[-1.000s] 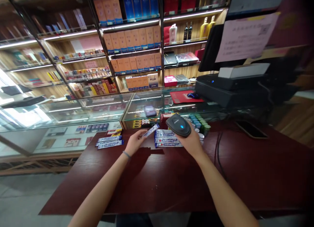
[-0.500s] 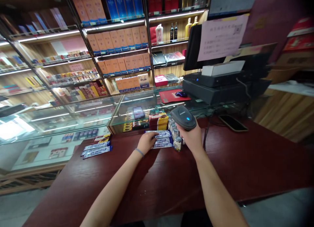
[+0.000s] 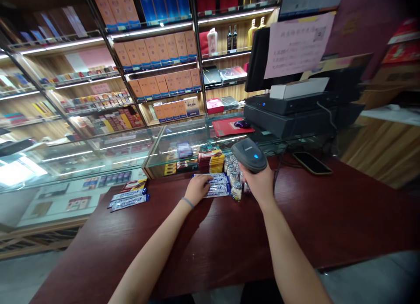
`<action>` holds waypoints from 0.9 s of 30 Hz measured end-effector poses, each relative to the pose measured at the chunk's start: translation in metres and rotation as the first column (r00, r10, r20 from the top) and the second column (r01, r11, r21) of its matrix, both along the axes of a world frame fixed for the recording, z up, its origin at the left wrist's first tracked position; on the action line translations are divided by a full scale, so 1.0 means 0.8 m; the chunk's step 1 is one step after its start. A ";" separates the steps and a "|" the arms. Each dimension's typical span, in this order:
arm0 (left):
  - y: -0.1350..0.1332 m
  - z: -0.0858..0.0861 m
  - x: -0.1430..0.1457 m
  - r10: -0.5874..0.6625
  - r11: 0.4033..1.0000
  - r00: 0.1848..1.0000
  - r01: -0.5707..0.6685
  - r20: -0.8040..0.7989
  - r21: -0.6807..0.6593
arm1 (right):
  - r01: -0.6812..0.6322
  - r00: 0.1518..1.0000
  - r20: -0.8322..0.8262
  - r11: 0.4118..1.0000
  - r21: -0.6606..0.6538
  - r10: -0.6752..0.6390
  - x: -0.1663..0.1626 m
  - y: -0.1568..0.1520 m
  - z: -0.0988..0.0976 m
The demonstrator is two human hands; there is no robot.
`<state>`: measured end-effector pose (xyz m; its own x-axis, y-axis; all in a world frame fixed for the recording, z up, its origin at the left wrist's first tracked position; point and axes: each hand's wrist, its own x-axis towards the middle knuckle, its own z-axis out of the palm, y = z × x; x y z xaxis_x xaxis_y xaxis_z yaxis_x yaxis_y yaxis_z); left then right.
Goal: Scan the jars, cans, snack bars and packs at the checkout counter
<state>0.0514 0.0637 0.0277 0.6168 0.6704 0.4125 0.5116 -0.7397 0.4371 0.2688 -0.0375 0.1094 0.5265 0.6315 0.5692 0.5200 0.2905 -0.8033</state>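
My right hand (image 3: 259,181) is wrapped round the handle of a dark grey barcode scanner (image 3: 249,154), raised above the counter with a blue light glowing on top. My left hand (image 3: 197,188) lies over the left end of a row of blue-and-white snack packets (image 3: 219,188), fingers bent down onto one; the fingertips are partly hidden. Right beside the packets stand several small jars (image 3: 236,191), some behind the scanner. A stack of yellow-and-brown packs (image 3: 211,159) sits behind them. Farther left, more blue-and-white packets (image 3: 129,202) lie beside a yellow-and-red pack (image 3: 135,186).
The dark red counter (image 3: 203,247) meets a glass display case (image 3: 154,151) at the back. A phone (image 3: 312,163) lies at the right. Behind it are a monitor (image 3: 257,61), a black cash drawer (image 3: 275,116) and a mouse (image 3: 242,124). Shelves of boxes (image 3: 157,50) line the wall.
The scanner in my right hand has shifted slightly right. My left hand remains on the packets, with hardly any movement. The view has tilted a little.
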 end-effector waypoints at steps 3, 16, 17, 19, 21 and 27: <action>0.000 0.004 -0.016 0.030 0.999 0.998 -0.031 0.048 0.020 | -0.009 1.000 0.016 1.000 0.013 0.009 -0.003 0.000 0.000; -0.014 0.013 -0.193 0.336 0.938 0.918 -0.346 0.211 0.012 | -0.156 0.985 0.068 0.987 -0.039 0.159 -0.062 0.010 -0.019; -0.014 0.012 -0.208 0.357 0.930 0.910 -0.367 0.210 0.008 | -0.166 0.983 0.077 0.985 -0.043 0.169 -0.069 0.010 -0.023; -0.015 0.009 -0.236 0.391 0.916 0.898 -0.401 0.200 0.011 | -0.188 0.977 0.096 0.981 -0.048 0.192 -0.084 0.012 -0.032; -0.016 0.004 -0.262 0.428 0.897 0.885 -0.440 0.182 0.028 | -0.225 0.965 0.124 0.972 -0.062 0.231 -0.099 0.012 -0.044; -0.026 -0.019 -0.329 0.538 0.834 0.836 -0.546 0.104 0.075 | -0.366 0.883 0.246 0.914 -0.174 0.400 -0.142 0.005 -0.069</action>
<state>-0.2116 0.0427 0.0127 0.1304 0.8418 0.5239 0.8116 -0.3941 0.4313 0.1553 -0.0335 0.0543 0.0661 0.8245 0.5619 0.5892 0.4223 -0.6888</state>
